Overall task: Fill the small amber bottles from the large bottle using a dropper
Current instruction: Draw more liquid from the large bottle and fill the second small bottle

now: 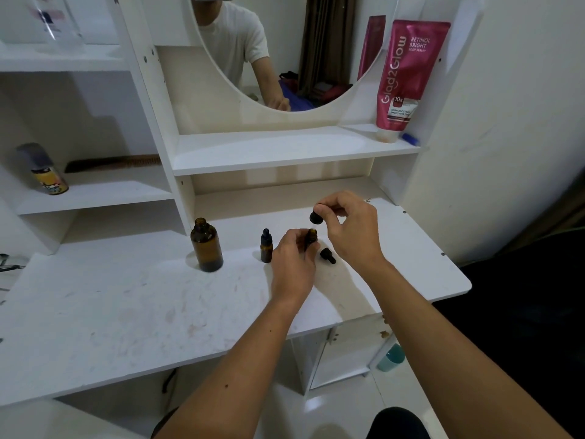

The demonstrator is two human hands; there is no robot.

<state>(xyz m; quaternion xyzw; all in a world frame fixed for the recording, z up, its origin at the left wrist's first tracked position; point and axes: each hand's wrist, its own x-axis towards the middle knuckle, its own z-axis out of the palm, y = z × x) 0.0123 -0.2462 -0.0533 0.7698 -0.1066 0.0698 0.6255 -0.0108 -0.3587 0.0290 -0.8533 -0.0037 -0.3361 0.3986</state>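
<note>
From the head camera, looking down over the white laminate table (pixel 126 312), the left hand (pixel 292 264) has its fingers wrapped round a small amber glass bottle (pixel 311 237), uncapped and held a little tilted just above the tabletop. The right hand (pixel 351 229) hovers close above it, thumb and forefinger pinched together on the rubber bulb of a black dropper cap (pixel 316 217); whether a glass pipette hangs below it I cannot make out. A second small amber bottle with its black dropper top on (pixel 266 247) stands just beside the left hand, and another loose black cap (pixel 328 255) lies on its side on the table between the two wrists. The large amber glass bottle (pixel 206 248) stands open, well to the left, with only a shallow dark layer at its bottom. These little bottles look light, stiff and smooth, so they would tip or slip easily and could break if dropped; gripping round the body, as the left hand does, seems the safe hold. The dropper is best taken by its ribbed collar or soft bulb, gently, since a hard squeeze would spill the liquid.
</note>
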